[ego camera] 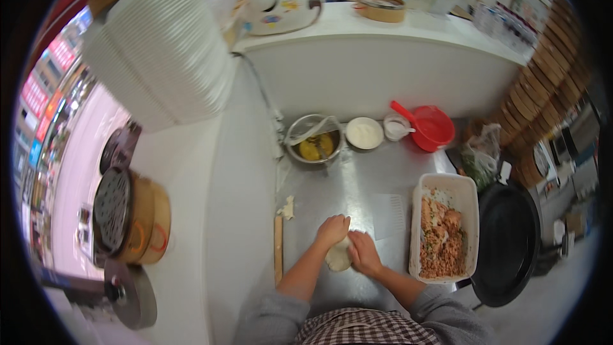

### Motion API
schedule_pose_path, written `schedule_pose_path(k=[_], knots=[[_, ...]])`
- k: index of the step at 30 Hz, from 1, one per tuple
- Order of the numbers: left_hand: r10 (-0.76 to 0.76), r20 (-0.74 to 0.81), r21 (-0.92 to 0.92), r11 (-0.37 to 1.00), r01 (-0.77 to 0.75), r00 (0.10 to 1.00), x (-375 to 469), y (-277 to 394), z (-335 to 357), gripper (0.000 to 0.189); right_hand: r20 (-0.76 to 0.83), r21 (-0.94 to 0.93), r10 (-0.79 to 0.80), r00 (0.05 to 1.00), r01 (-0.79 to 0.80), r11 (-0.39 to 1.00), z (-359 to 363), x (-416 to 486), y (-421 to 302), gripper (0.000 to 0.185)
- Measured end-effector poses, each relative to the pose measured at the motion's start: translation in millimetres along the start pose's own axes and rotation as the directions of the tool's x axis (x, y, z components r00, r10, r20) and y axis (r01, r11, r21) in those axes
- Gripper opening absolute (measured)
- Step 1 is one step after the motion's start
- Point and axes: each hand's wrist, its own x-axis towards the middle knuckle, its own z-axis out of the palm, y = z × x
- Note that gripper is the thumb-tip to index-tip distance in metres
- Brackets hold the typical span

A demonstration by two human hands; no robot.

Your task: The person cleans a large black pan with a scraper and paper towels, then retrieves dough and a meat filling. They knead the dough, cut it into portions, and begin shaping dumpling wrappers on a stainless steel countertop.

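A pale lump of dough (339,258) lies on the metal worktop (345,189) in front of me. My left hand (334,230) grips its far end, fingers curled over it. My right hand (365,252) is against the dough's right side with its fingers bent around the edge. The fingertips of both hands meet near the top of the lump, and they hide part of it. To the left are a thin wooden stick (278,249) and some dough scraps (287,207). A translucent plastic sheet with a toothed edge (388,215) lies beyond my right hand.
Right of me stands a white tub (415,230) of minced filling (443,242), beside a black pan (505,244). Along the back are a metal bowl (313,155), a bowl of white powder (365,133) and a red plastic dipper (433,128). Bamboo steamers (531,91) rise at right.
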Motion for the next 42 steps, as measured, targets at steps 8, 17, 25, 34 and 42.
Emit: schedule_pose_path(k=[8, 17, 25, 34, 42], knots=[[0.343, -0.736, 0.281, 0.939, -0.199, 0.583, -83, 18, 56, 0.02, -0.312, 0.021, 0.178, 0.933, -0.18, 0.983, 44, -14, 0, 0.021], [-0.058, -0.157, 0.157, 0.984, 0.083, 0.986, 31, -10, 10, 0.041, -0.003, -0.128, 0.445, 0.895, -0.442, 0.888, 44, 66, 31, 0.033], [0.343, -0.35, 0.309, 0.921, -0.238, 0.872, -79, -8, 31, 0.022, -0.049, -0.018, -0.019, 0.999, 0.018, 1.0, -2, -59, -21, 0.034], [0.312, -0.734, 0.335, 0.939, -0.078, 0.603, -40, -32, 68, 0.013, -0.264, -0.182, 0.137, 0.955, -0.189, 0.965, 62, 38, 19, 0.022], [-0.023, 0.163, 0.085, 0.996, 0.009, 0.986, 17, -14, -40, 0.06, 0.135, -0.068, 0.076, 0.988, -0.067, 0.995, 11, 39, 6, 0.035]])
